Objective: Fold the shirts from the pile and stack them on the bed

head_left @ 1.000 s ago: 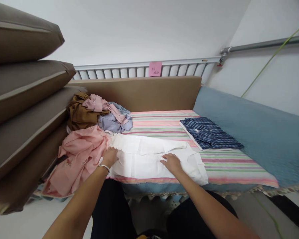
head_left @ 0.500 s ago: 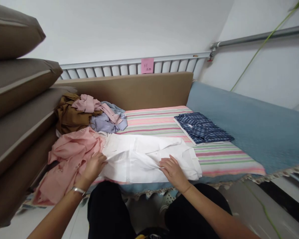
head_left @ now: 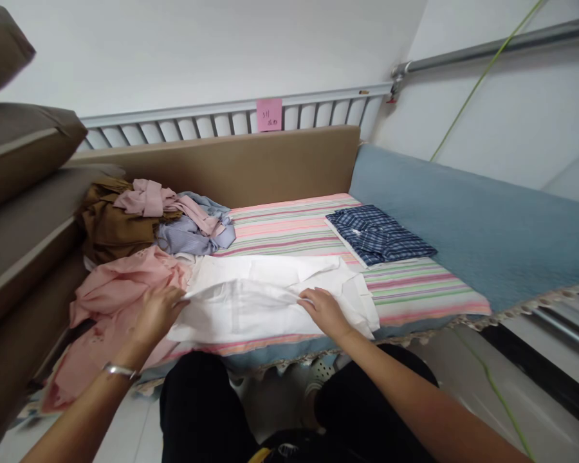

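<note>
A white shirt [head_left: 251,308], partly folded into a long strip, lies across the front of the bed. At its left end my left hand [head_left: 160,314] pinches the cloth. Toward the right end my right hand [head_left: 324,311] grips the same fabric, and a raised crease runs between the two hands. Left of the shirt, under my left wrist, spreads a crumpled pink garment [head_left: 120,289]. Beyond the shirt on the right lies a folded navy plaid shirt [head_left: 381,235], with a white edge showing beneath it.
Brown, pink and blue clothes are heaped at the back left, including a brown garment [head_left: 110,225]. Thick brown cushions [head_left: 24,167] are stacked at far left. A striped sheet [head_left: 289,222] covers the bed. A brown board [head_left: 231,164] and a blue-covered side [head_left: 463,199] border it.
My view has shifted, so the scene sits further left and a little higher. Both hands keep their grip, and the shirt's crease between them looks straighter and more raised.
</note>
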Motion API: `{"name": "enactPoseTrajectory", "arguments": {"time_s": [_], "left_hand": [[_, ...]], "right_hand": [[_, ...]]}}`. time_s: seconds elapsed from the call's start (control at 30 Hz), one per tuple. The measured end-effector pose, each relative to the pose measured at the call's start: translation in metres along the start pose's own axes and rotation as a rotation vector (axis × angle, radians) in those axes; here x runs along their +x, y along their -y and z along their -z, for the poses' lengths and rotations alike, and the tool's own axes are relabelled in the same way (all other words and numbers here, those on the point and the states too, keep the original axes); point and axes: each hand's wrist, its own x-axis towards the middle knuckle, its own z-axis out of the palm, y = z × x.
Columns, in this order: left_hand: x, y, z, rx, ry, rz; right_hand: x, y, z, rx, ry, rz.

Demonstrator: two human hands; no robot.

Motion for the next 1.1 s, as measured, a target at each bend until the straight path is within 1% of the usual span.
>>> {"name": "enactPoseTrajectory", "arguments": {"time_s": [0.07, 0.13, 0.23, 0.33, 0.43, 0.5, 0.63, 0.73, 0.8, 0.87, 0.93, 0.97, 1.03, 1.1], "left_hand": [[0.025, -0.009, -0.008, 0.046, 0.049, -0.022], [0.045, -0.018, -0.021, 0.067, 0.099, -0.035], [0.064, -0.030, -0.036, 0.061, 0.131, -0.029], [0.071, -0.035, -0.039, 0.052, 0.128, -0.007], [0.072, -0.034, -0.033, 0.053, 0.124, 0.011], [0.072, -0.032, -0.029, 0.059, 0.126, 0.024], [0.075, -0.031, -0.030, 0.073, 0.134, 0.056], [0.076, -0.034, -0.030, 0.069, 0.125, 0.064], [0.074, -0.037, -0.029, 0.059, 0.088, 0.069], [0.067, -0.040, -0.032, 0.054, -0.013, 0.068], [0.054, -0.042, -0.041, 0.048, -0.144, 0.028], [0.045, -0.042, -0.048, 0.036, -0.169, -0.011], [0.023, -0.042, -0.067, 0.009, -0.148, -0.079], [-0.001, -0.041, -0.087, -0.003, -0.098, -0.081]], "right_hand": [[0.011, -0.005, -0.002, -0.034, 0.091, -0.122], [0.017, -0.010, -0.004, -0.064, 0.165, -0.227], [0.017, -0.016, -0.005, -0.090, 0.204, -0.288], [0.009, -0.024, 0.000, -0.119, 0.242, -0.265], [-0.002, -0.036, 0.009, -0.152, 0.277, -0.202], [-0.009, -0.048, 0.016, -0.155, 0.293, -0.197], [-0.024, -0.080, 0.031, -0.121, 0.340, -0.296], [-0.037, -0.093, 0.043, -0.073, 0.364, -0.333], [-0.045, -0.093, 0.052, -0.057, 0.367, -0.321], [-0.052, -0.089, 0.057, -0.068, 0.360, -0.311], [-0.057, -0.085, 0.058, -0.085, 0.345, -0.303], [-0.060, -0.084, 0.057, -0.093, 0.332, -0.296], [-0.065, -0.084, 0.054, -0.120, 0.296, -0.265], [-0.072, -0.084, 0.050, -0.161, 0.255, -0.230]]}}
